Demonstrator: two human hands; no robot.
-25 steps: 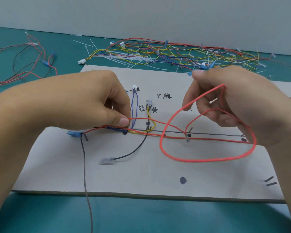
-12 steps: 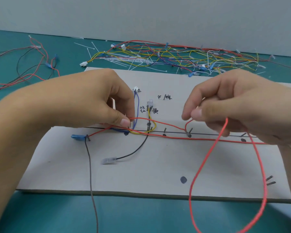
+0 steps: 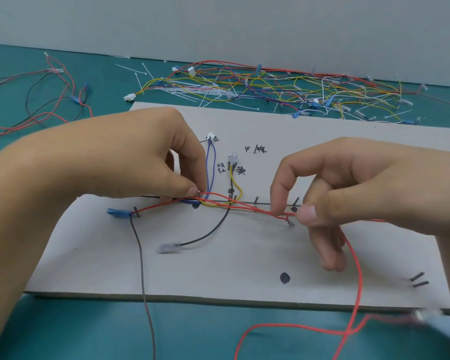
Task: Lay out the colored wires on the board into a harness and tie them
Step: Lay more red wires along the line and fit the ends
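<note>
A grey board [image 3: 218, 268] with pins and handwritten labels lies on the teal table. Red wires [image 3: 247, 207] run along its middle line, joined by a blue pair [image 3: 210, 167], a yellow pair [image 3: 234, 183] and a black wire [image 3: 211, 232] ending in a clear terminal. My left hand [image 3: 130, 157] pinches the red wires against a pin at the board's left centre. My right hand [image 3: 348, 188] pinches a red wire at a pin on the right. The slack red wire [image 3: 356, 271] hangs off the front edge and loops over the table.
A tangled pile of loose wires [image 3: 283, 84] with white cable ties lies behind the board. More red and black wires [image 3: 50, 102] sprawl at the far left. A grey wire [image 3: 143, 276] with a blue terminal trails off the front. Two pins [image 3: 418, 279] stand at the board's right front.
My right hand came down from above the board to the pin line. The big red loop it held has dropped off the front edge onto the table. My left hand stayed put.
</note>
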